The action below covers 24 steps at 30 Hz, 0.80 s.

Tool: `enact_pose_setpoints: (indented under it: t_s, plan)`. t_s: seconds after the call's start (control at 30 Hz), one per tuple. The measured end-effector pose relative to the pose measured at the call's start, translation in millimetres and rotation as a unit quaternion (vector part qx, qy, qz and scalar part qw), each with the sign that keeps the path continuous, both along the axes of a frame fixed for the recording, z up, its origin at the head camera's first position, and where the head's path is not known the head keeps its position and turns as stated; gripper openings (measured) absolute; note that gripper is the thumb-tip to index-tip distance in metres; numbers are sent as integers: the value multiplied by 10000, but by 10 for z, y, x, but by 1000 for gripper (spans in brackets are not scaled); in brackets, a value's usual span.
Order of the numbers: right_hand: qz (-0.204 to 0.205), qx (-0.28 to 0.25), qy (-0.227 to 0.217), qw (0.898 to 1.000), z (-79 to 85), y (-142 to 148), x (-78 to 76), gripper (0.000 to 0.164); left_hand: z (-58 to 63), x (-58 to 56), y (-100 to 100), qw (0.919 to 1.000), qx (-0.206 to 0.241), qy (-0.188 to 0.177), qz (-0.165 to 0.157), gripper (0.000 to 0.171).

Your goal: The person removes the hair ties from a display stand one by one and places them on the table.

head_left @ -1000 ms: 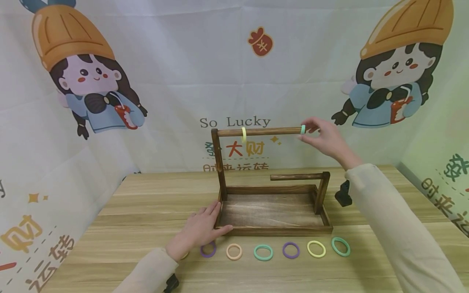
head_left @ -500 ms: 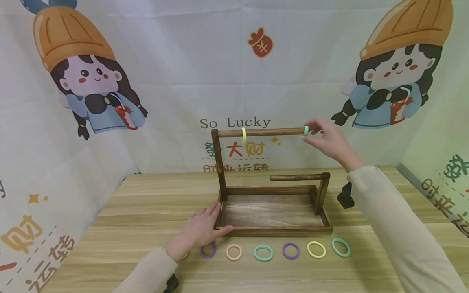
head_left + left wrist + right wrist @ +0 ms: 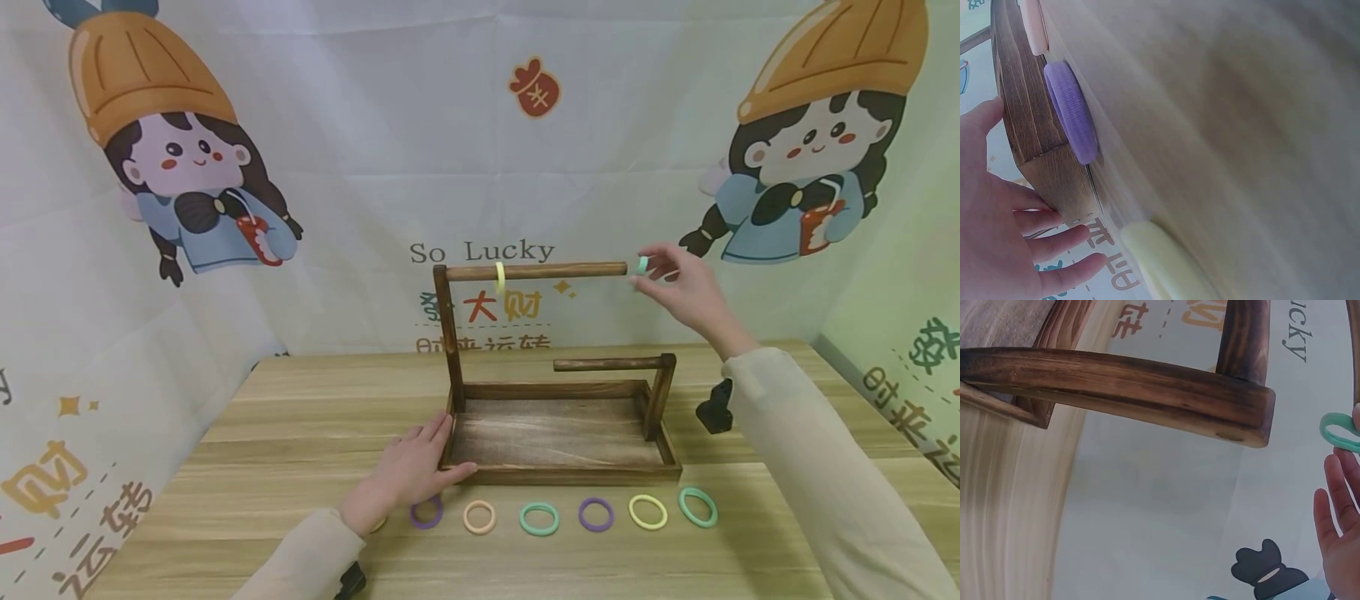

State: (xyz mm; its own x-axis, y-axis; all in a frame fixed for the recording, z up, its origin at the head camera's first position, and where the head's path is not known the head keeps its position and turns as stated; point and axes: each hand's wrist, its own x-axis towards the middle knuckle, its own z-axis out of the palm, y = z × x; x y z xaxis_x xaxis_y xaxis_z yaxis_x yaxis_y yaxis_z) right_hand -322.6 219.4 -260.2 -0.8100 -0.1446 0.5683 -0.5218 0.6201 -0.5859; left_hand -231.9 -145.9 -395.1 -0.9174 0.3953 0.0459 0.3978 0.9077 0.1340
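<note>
My right hand (image 3: 686,287) pinches a mint-green hair tie (image 3: 642,265) between thumb and fingertips. The tie hangs just right of the free end of the upper rod (image 3: 566,270), apart from it. On that rod, towards its left, hangs a yellow hair tie (image 3: 500,276). My left hand (image 3: 405,471) rests against the left front corner of the dark wooden stand (image 3: 562,476), thumb along its front wall, fingers fairly straight. In the right wrist view the green tie (image 3: 1333,417) is cut off by the frame edge.
Before the stand lies a row of hair ties: purple (image 3: 426,512), peach (image 3: 479,517), green (image 3: 539,518), purple (image 3: 596,513), yellow (image 3: 648,512) and green (image 3: 698,507). Another yellow tie (image 3: 1163,259) is mostly hidden by the left hand in the head view. A lower rod (image 3: 611,363) points left.
My right hand has moved right, drawing the green hair tie along the upper rod and off its free end. The left hand has stayed in place.
</note>
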Motion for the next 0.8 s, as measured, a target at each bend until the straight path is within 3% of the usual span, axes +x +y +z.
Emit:
enact_pose_setpoints:
  t_s: [0.53, 0.8]
  plan:
    - [-317, -530, -156, 9980, -134, 249, 189, 39, 13, 12, 9, 10000, 2, 77, 18, 88]
    - [-184, -780, -234, 9965, -238, 382, 295, 36, 7, 6, 3, 10000, -32, 68, 21, 89]
